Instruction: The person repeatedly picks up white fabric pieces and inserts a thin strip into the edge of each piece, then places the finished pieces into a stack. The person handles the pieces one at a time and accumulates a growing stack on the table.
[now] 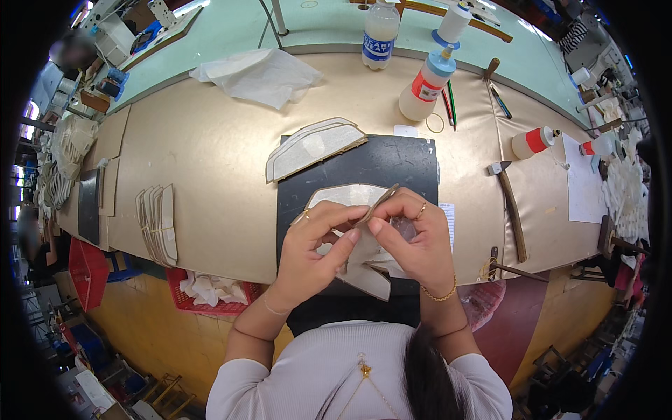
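Note:
Both hands meet over a black mat at the table's near edge. My left hand pinches a flat, pale, curved cut piece that hangs below my fingers. My right hand grips the same piece from the right and holds a thin brown stick-like tool angled up. Another pale cut piece lies on the mat just behind my fingers. A stack of similar curved pieces rests at the mat's far left corner.
A bundle of cut pieces lies at the left. Crumpled white cloth, glue bottles, a drink bottle, a hammer and pencils sit around. A red basket hangs under the edge.

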`<action>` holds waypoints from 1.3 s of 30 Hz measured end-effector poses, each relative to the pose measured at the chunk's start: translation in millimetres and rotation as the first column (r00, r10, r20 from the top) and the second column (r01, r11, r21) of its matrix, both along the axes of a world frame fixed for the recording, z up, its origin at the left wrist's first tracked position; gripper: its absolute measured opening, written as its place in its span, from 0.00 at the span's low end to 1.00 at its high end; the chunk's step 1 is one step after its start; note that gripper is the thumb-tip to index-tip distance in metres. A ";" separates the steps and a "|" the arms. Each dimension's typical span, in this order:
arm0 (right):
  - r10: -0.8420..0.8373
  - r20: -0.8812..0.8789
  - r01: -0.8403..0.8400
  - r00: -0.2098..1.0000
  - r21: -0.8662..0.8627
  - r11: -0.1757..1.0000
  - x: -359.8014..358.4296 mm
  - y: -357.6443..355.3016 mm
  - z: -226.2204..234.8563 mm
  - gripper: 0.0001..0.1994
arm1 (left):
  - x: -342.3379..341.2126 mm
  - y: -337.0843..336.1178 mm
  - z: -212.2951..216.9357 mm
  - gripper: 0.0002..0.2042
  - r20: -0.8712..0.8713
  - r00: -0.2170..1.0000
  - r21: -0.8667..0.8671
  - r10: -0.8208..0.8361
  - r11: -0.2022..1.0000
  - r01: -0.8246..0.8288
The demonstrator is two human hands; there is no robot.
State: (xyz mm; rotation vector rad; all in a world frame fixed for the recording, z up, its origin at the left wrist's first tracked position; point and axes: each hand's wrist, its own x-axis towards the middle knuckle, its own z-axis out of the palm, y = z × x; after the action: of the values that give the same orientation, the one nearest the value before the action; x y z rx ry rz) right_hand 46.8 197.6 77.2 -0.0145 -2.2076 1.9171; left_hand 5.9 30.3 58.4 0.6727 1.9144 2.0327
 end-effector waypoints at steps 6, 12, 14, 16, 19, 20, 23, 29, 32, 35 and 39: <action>0.042 0.007 -0.042 0.999 -0.028 0.999 0.6 1.2 -0.3 0.02 | -1.8 1.7 7.7 0.15 0.250 0.963 0.103 -0.100 0.992 0.076; 0.049 -0.049 -0.049 0.998 0.006 0.999 1.0 1.3 -2.1 0.03 | -5.6 2.6 4.3 0.09 0.258 0.961 0.157 -0.096 0.986 0.056; 0.054 -0.050 -0.053 0.997 0.014 0.998 1.4 1.4 -2.2 0.04 | -4.3 2.6 7.5 0.08 0.322 0.944 0.157 -0.066 0.987 0.016; 0.054 -0.053 -0.052 0.997 0.037 0.998 2.1 1.5 -2.1 0.04 | -3.6 0.9 4.4 0.08 0.336 0.940 0.185 -0.057 0.983 -0.006; 0.016 -0.097 -0.017 0.995 -0.018 1.000 1.3 0.7 -8.7 0.06 | -2.8 -2.2 -5.7 0.08 0.281 0.959 0.220 -0.043 0.975 -0.020; 0.005 -0.088 -0.009 0.996 -0.036 0.999 0.7 -0.7 -9.3 0.06 | -0.9 0.2 -1.8 0.08 0.259 0.966 0.197 -0.020 0.980 -0.033; 0.000 -0.068 -0.005 0.998 -0.078 0.997 0.2 -5.1 -12.7 0.07 | -0.5 0.7 4.6 0.07 0.001 1.000 0.062 -0.003 0.998 0.003; -0.019 0.022 0.025 1.000 -0.335 0.942 8.0 -2.6 -11.8 0.10 | -5.4 -6.1 -0.7 0.08 0.137 0.982 0.199 0.131 0.967 -0.157; -0.102 0.044 0.111 0.994 -0.487 0.866 10.9 7.1 -7.3 0.12 | -27.3 -16.3 5.5 0.07 0.383 0.910 0.510 0.156 0.786 -0.349; -0.231 0.024 0.207 0.973 -0.537 0.818 17.2 35.0 -25.6 0.12 | -63.6 -38.4 17.5 0.08 0.401 0.864 0.507 0.305 0.712 -0.486; -0.354 0.122 0.367 0.927 -0.485 0.794 34.5 67.2 -39.2 0.11 | -111.9 -67.1 9.6 0.11 0.148 0.867 0.317 0.475 0.808 -0.497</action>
State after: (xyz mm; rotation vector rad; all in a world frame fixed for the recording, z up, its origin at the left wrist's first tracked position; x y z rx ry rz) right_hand 81.3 264.8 38.0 -0.5090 -1.5044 2.1907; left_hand -106.0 -36.8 68.0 0.1763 1.8447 2.7124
